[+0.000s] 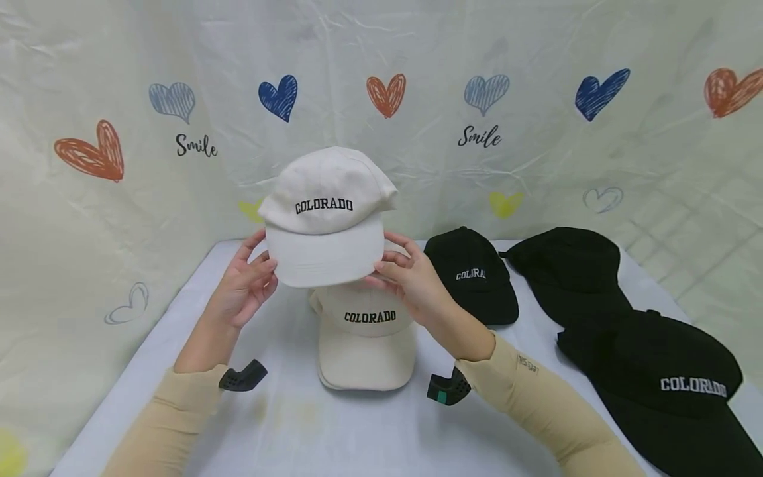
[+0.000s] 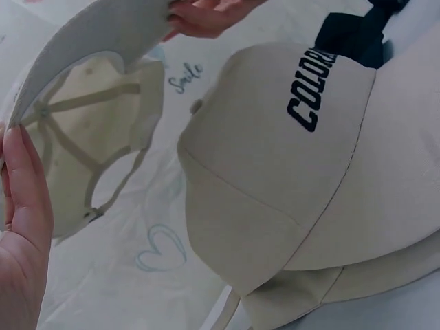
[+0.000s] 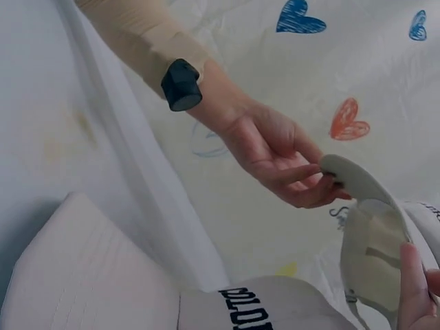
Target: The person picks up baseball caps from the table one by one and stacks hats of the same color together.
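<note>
Head view: the left hand (image 1: 247,278) and right hand (image 1: 414,275) hold a white cap (image 1: 324,255) up by its brim, the fingers of each pinching one side edge. It is raised clear of the counter (image 1: 286,430), where cream caps (image 1: 366,358) lie stacked, brims toward the person. Three black caps (image 1: 569,271) lie to the right. The left wrist view shows the raised cap's underside.

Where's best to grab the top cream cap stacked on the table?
Probably the brim, by both side edges, from left and right: it juts out wide, with bare table on either side. Pinch only the top layer; another cap sits beneath.
</note>
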Demonstrator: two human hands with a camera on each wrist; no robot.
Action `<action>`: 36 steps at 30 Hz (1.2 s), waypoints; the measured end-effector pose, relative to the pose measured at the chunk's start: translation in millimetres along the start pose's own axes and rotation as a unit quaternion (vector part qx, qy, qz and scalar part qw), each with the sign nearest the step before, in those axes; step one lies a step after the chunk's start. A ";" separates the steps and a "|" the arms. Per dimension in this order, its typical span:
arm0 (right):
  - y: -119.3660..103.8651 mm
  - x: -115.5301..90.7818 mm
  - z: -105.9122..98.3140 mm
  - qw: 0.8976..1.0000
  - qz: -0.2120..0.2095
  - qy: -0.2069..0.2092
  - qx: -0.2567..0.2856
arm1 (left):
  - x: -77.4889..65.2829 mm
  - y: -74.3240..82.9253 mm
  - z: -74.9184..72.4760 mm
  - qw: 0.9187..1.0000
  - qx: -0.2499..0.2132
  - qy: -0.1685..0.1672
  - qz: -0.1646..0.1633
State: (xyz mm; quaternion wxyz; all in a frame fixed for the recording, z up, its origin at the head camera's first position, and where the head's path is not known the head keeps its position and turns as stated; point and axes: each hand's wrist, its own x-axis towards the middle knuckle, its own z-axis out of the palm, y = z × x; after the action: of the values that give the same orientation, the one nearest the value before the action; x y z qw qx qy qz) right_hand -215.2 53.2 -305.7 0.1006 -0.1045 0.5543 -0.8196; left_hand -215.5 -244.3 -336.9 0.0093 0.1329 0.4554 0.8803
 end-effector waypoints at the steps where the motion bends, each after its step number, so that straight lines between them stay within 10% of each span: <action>1: 0.0 -0.1 -2.7 1.000 -0.002 0.000 -0.001 | 0.8 -1.7 1.9 1.000 0.001 0.002 -0.001; 24: -1.1 -2.9 -43.8 1.000 0.019 0.008 0.012 | 13.5 -29.7 32.4 0.997 0.029 0.045 -0.047; 36: -5.9 -0.6 -47.9 0.992 0.071 0.052 0.093 | 20.5 -33.3 50.4 0.987 -0.018 0.121 -0.105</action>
State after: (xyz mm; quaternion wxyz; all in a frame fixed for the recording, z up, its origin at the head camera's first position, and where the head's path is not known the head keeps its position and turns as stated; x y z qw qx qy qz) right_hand -228.5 98.0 -317.7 0.1390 -0.0121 0.4866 -0.8624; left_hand -226.5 -181.7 -331.4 0.0490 -0.0233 0.4490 0.8919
